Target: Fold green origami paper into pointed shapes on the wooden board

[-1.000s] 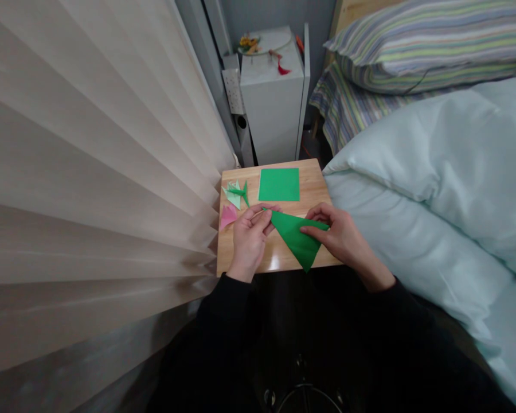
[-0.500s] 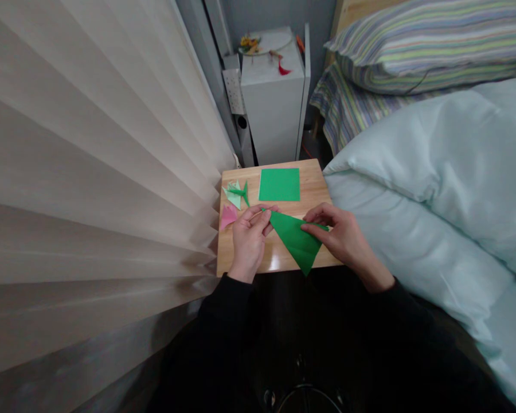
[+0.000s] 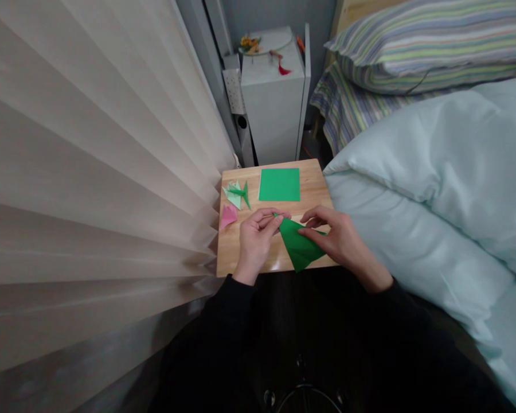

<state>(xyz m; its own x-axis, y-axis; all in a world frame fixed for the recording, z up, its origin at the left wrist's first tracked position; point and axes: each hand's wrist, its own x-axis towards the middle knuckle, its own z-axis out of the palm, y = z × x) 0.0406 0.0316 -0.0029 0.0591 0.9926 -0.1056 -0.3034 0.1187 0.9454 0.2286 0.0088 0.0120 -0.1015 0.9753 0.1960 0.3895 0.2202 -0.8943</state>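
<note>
A folded sheet of green origami paper (image 3: 300, 248) is held above the near part of a small wooden table (image 3: 231, 250). My left hand (image 3: 260, 234) pinches its upper left corner between thumb and fingers. At the paper's right side, my right hand (image 3: 333, 232) has its thumb on the front face and its fingers bent behind the upper edge. One point of the paper hangs down toward the table's near edge. Beyond my hands lies a flat green square of paper (image 3: 279, 184).
Folded paper pieces in pale green (image 3: 232, 198), darker green (image 3: 245, 194) and pink (image 3: 229, 216) lie at the table's left. A pleated curtain (image 3: 112, 172) borders the left, a bed with a pale quilt (image 3: 434, 172) the right. Behind stands a white cabinet (image 3: 272, 120).
My left hand has moved a little to the right, toward my right hand. The paper has tilted, and its hanging point has shifted left.
</note>
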